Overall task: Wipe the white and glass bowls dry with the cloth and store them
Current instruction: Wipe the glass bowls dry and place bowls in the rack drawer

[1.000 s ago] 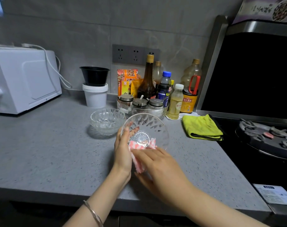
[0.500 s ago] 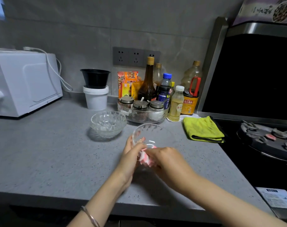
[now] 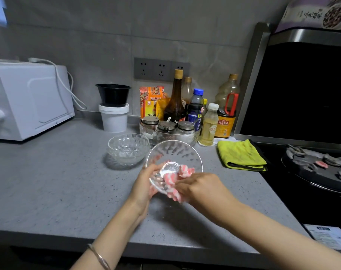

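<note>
Glass bowl has tipped up; left hand grips it, right hand clutches the cloth.

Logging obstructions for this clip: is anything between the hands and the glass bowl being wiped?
Nothing visible. The left hand holds the tilted glass bowl directly, and the right hand presses the pink cloth against it.

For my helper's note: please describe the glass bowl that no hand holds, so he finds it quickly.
Find the white microwave at the left of the counter. Right of it stands a white tub; just in front sits the glass bowl. Unlike its tilted twin, it rests upright and untouched.
</note>
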{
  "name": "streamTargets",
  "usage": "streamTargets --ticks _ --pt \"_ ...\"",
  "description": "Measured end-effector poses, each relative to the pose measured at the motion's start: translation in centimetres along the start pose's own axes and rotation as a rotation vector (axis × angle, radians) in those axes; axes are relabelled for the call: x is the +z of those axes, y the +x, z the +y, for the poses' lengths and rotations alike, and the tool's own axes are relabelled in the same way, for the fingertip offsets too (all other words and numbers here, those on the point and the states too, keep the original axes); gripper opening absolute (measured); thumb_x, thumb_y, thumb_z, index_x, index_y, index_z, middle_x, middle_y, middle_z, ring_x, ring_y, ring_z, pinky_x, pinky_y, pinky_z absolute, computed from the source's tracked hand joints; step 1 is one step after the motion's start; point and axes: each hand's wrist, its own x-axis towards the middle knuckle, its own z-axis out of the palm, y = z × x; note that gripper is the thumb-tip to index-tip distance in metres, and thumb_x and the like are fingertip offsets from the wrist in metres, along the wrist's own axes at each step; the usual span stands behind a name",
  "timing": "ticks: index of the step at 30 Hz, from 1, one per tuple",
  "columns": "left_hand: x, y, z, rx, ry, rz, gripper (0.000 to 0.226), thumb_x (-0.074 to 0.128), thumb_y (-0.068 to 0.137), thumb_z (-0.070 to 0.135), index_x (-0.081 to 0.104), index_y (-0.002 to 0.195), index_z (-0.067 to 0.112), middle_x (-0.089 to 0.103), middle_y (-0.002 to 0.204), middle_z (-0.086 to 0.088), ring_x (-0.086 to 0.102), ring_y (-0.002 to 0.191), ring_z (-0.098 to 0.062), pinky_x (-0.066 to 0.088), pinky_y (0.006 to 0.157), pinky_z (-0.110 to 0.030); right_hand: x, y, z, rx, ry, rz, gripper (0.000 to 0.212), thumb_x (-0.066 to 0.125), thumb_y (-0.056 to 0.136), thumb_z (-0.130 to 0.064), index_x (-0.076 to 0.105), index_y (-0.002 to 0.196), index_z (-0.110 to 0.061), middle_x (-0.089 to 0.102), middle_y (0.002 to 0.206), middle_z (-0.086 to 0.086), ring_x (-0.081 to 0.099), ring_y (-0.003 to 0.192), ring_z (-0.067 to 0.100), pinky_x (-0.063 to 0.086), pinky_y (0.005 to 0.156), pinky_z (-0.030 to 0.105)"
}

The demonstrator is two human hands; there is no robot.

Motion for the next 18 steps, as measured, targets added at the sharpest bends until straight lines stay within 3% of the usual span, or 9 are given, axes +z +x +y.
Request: streamTargets --ticks 2,4,6,8,10,12,15,17,18 --pt "0.8 -0.3 -1.0 0.001 -0.011 0.057 0.025 0.047 0.09 0.018 0.064 0.105 0.007 0.071 0.085 -0.012 0.066 0.064 -0.015 0.052 0.056 -0.022 0.2 0.4 -1.3 0.124 0.092 0.103 0.006 0.06 0.06 -0.025 0.056 0.057 -0.022 0.058 0.049 -0.003 0.055 0.041 0.021 0.033 0.038 0.019" --pt "1.0 -0.4 -1.4 0.003 -0.016 0.114 0.029 0.047 0.09 0.021 0.063 0.109 0.005 0.07 0.083 -0.013 0.066 0.062 -0.018 0.05 0.051 -0.021 0.6 0.4 -2.2 0.173 0.192 0.076 0.006 0.053 0.066 -0.02 0.059 0.066 -0.021 0.063 0.059 0.0 0.061 0.05 0.024 0.038 0.041 0.025" --pt "0.6 -0.2 -0.9 0.023 0.014 0.126 0.025 0.044 0.093 0.021 0.065 0.106 0.015 0.068 0.094 -0.024 0.064 0.071 -0.028 0.05 0.058 -0.029 0.7 0.0 -2.1 0.124 0.27 -0.051 0.017 0.053 0.073 -0.019 0.066 0.083 -0.02 0.071 0.08 0.001 0.068 0.07 0.026 0.05 0.052 0.031" --pt "-0.2 0.1 0.0 0.015 0.031 0.074 0.026 0.04 0.095 0.018 0.064 0.106 0.02 0.068 0.104 -0.022 0.065 0.084 -0.032 0.051 0.069 -0.033 0.3 -0.5 -0.8 -0.027 0.2 -0.068 0.022 0.06 0.074 -0.021 0.073 0.092 -0.02 0.074 0.096 -0.002 0.071 0.085 0.021 0.058 0.066 0.032" --pt "-1.0 0.5 0.9 -0.041 0.086 -0.015 0.031 0.039 0.095 0.017 0.062 0.116 0.017 0.069 0.107 -0.015 0.066 0.09 -0.031 0.053 0.073 -0.032 -0.3 -0.7 1.1 -0.144 0.096 -0.124 0.023 0.068 0.071 -0.022 0.076 0.092 -0.02 0.074 0.099 -0.004 0.07 0.095 0.015 0.058 0.079 0.032" --pt "-1.5 0.6 1.3 -0.082 0.157 -0.074 0.034 0.042 0.093 0.02 0.062 0.12 0.019 0.069 0.111 -0.017 0.065 0.098 -0.036 0.051 0.085 -0.041 -0.7 -0.8 2.3 -0.143 0.046 -0.256 0.018 0.065 0.075 -0.024 0.075 0.09 -0.02 0.074 0.097 -0.002 0.069 0.097 0.019 0.058 0.08 0.037" --pt "-1.1 0.2 1.0 -0.003 0.115 -0.11 0.036 0.05 0.087 0.026 0.06 0.122 0.027 0.072 0.106 -0.006 0.068 0.096 -0.028 0.05 0.089 -0.045 -0.6 -0.4 1.4 -0.049 -0.048 -0.226 0.009 0.066 0.076 -0.027 0.07 0.081 -0.021 0.071 0.078 -0.003 0.068 0.073 0.022 0.053 0.06 0.027" --pt "-0.2 0.0 0.2 0.059 0.043 -0.092 0.049 0.063 0.076 0.026 0.057 0.124 0.021 0.073 0.102 -0.006 0.07 0.084 -0.022 0.056 0.073 -0.034 -0.4 0.0 0.2 0.045 -0.045 -0.051 0.023 0.083 0.057 -0.029 0.061 0.062 -0.022 0.061 0.055 -0.006 0.059 0.047 0.019 0.031 0.042 0.015" --pt "0.3 0.0 -0.3 0.064 0.011 -0.053 0.053 0.065 0.074 0.025 0.056 0.125 0.014 0.072 0.098 -0.009 0.069 0.076 -0.019 0.055 0.064 -0.03 -0.3 0.4 -0.4 0.103 -0.005 0.022 0.033 0.087 0.049 -0.029 0.056 0.057 -0.022 0.056 0.049 -0.005 0.054 0.041 0.019 0.024 0.04 0.017"
